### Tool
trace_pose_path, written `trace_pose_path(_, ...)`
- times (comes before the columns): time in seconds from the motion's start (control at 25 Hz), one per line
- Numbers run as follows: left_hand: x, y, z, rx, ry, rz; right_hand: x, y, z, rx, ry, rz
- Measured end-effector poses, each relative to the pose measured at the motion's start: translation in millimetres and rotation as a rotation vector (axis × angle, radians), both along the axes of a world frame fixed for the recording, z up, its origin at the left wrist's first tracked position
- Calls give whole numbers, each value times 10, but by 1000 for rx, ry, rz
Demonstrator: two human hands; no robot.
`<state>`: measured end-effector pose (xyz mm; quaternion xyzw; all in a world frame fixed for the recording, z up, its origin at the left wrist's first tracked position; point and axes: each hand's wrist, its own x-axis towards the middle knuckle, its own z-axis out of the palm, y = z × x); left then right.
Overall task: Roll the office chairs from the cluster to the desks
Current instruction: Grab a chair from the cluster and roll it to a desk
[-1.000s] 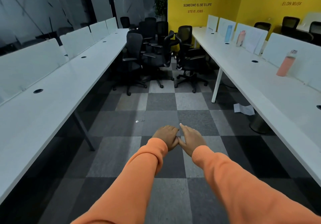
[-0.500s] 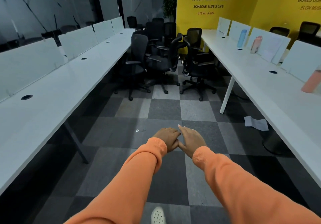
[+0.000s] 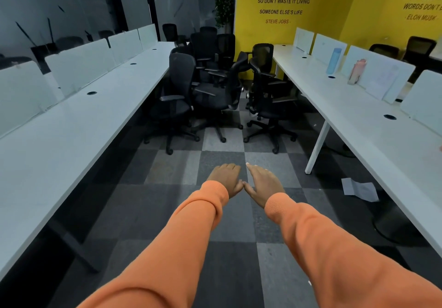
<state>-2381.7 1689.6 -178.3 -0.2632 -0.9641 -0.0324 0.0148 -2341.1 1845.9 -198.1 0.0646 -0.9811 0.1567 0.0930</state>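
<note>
The left desk [image 3: 71, 140] runs along the aisle, and no chair is drawn up to the stretch of it in view. At the far end of the aisle, between the two desk rows, the cluster of black office chairs [image 3: 215, 87] stands bunched arm to arm. It fills far more of the view than a second ago, so the person is walking toward it. The nearest chair [image 3: 178, 85] sits just beside the left desk's edge, still well apart from both hands.

The left hand [image 3: 224, 178] is held out over the carpet, fingers loosely bent and holding nothing. The right hand [image 3: 264, 183] lies just beside it, fingers straighter and close together, also empty, and the two thumbs touch — a pose unchanged over that second.

On the right desk [image 3: 370, 126] the blue bottle [image 3: 334, 60] and pink bottle [image 3: 356, 72] have drawn closer, as has the paper [image 3: 358, 189] on the floor below. This looks like approach only — no chair is touched yet, and the hands will likely have to part to take a backrest
</note>
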Motion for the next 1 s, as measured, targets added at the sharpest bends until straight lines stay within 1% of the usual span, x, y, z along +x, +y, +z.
trace_pose_path(0.2,-615,-12,-24,-14,18,7,-670,-8,8,12,4,-7)
trace_pose_path(0.36,-1050,-4,-113,-55,-19,-1,-1147,1,-62,-4,-23,-5)
trace_pose_path(0.52,-1607,44,-187,-75,-15,-6,-1718,37,-127,-15,-38,7)
trace_pose_path(0.64,-2175,89,-198,-84,-20,14,-2297,76,-157,-14,-44,19)
trace_pose_path(0.72,-2528,103,-166,-75,-34,36,-2691,99,-123,-17,-51,30)
trace_pose_path(0.88,-3184,60,-21,-129,-23,57,-3375,104,-34,20,-37,78)
trace_pose_path(1.0,-3575,-10,75,-138,-30,95,-3797,135,18,0,-38,101)
